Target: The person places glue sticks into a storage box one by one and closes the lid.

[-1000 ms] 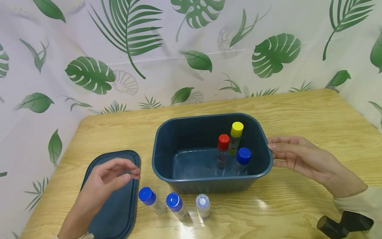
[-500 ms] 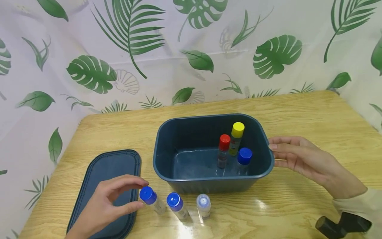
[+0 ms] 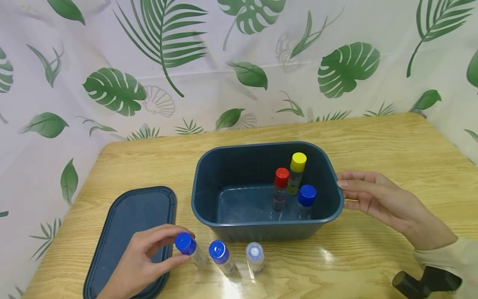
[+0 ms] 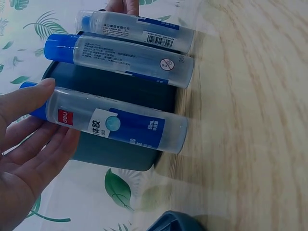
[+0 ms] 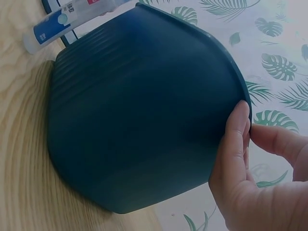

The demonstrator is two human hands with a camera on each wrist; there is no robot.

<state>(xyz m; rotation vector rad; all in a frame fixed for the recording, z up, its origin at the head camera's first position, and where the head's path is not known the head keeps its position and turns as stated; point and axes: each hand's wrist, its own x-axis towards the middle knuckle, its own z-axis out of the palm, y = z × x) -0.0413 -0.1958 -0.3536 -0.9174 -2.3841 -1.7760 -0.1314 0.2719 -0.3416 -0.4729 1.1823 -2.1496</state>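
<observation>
My left hand [image 3: 149,257] has its thumb and fingers around the blue-capped top of a clear glue bottle [image 4: 115,124], the leftmost of three standing in a row on the table. Beside it stand another blue-capped glue bottle [image 3: 223,257] and one with a clear cap [image 3: 255,258]. My right hand [image 3: 381,199] pinches the right rim of a dark blue plastic bin [image 3: 261,232], thumb over the edge and fingers against the outer wall [image 5: 144,110]. Inside the bin, toward its right end, stand a red-capped bottle [image 3: 281,187], a yellow-capped bottle [image 3: 296,170] and a blue-capped bottle [image 3: 307,197].
A flat dark blue lid [image 3: 142,211] lies on the wooden table [image 3: 392,145] at the left, partly under my left forearm. Black cylindrical gear [image 3: 425,284] sits at my right sleeve. A leaf-printed cloth [image 3: 209,54] hangs behind the table.
My left hand has come down from above the lid and moved right to the leftmost glue bottle, its thumb and fingers closing in on the cap. The right hand stays on the bin's rim.
</observation>
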